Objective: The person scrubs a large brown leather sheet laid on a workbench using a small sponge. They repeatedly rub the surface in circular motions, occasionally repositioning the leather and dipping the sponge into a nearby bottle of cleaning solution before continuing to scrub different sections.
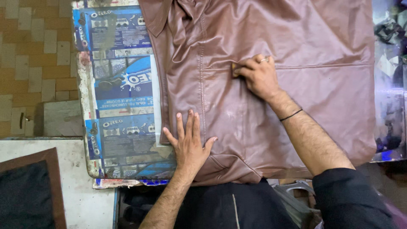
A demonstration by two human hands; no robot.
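A brown leather jacket (296, 42) lies spread flat on a work table covered with blue printed packaging sheet (123, 85). My left hand (189, 142) rests flat on the jacket's lower left part, fingers spread, pressing it down. My right hand (258, 76) is further up, near a horizontal seam, with its fingers closed on a small brown pad (234, 69) pressed against the leather. A ring is on one finger and a black band circles the right wrist. Pale smudges mark the leather between the two hands.
A tiled floor (34, 51) shows at the left. A white surface with a dark brown-edged panel (29, 191) sits at the lower left. Crumpled shiny sheeting (390, 85) lies along the right edge. A metal part (296, 188) shows below the table edge.
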